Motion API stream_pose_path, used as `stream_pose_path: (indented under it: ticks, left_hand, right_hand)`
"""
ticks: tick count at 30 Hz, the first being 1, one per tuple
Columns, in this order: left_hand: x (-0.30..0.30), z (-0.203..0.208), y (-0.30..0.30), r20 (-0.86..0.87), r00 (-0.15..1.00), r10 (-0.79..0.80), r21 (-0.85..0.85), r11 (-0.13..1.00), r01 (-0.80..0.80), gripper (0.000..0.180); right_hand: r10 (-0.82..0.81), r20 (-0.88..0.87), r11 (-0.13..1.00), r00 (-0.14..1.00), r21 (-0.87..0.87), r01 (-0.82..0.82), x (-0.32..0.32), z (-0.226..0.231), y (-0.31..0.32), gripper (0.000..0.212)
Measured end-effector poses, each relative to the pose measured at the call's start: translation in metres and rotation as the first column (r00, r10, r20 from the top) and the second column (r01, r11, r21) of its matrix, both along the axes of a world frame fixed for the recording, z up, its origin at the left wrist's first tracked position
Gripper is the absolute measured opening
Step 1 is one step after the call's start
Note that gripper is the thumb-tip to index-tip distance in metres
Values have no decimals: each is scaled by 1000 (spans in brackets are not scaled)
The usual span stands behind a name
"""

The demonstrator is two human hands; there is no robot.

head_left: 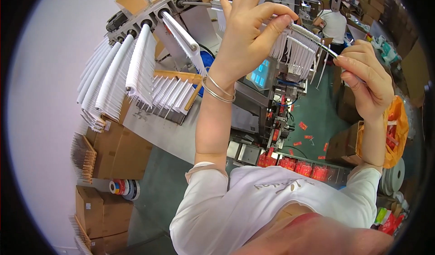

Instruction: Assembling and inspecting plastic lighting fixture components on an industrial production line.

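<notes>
A thin dark rod (328, 50) slants across the upper right, with a dense row of narrow white strips (304, 46) hanging from it. My right hand (369, 80) pinches the rod's near end between thumb and fingers. Raised higher, my left hand (253, 26) closes thumb and forefinger at the upper end of the row, where the rod passes behind the fingertips; its other fingers stretch out. Two metal bangles (218, 91) circle the left wrist. More white strips, packed along bars (141, 64), hang from a curved metal rack to the left of my left hand.
Below the hanging strips stands a machine with a lit screen (259, 76) and a track of red packets (304, 168). Loose red packets (303, 126) lie on the green floor. Cartons (118, 151) stand at left; an orange bag (395, 132) is at right. Another person (334, 26) sits beyond.
</notes>
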State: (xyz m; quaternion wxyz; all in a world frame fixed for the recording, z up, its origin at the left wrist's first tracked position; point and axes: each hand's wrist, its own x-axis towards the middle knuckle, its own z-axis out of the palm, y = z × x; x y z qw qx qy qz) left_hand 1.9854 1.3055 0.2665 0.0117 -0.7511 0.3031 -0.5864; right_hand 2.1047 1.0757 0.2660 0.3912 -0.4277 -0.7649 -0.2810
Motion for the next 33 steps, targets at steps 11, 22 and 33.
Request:
stream_pose_path:
  ticks: [11, 22, 33]
  left_hand:
    - [13, 0, -6, 276, 956, -97, 30, 995, 93, 8]
    - [-31, -1, -35, -323, 943, 82, -462, 856, -233, 25]
    - [-38, 2, -53, -271, 954, -131, -585, 809, -55, 38]
  right_hand:
    - [11, -19, 1000, 1000, 16, -10, 3, -1, 4, 24]
    - [10, -16, 1000, 1000, 11, -10, 2, 0, 0, 24]
    - [29, -30, 999, 999, 14, -29, 2, 0, 2, 23]
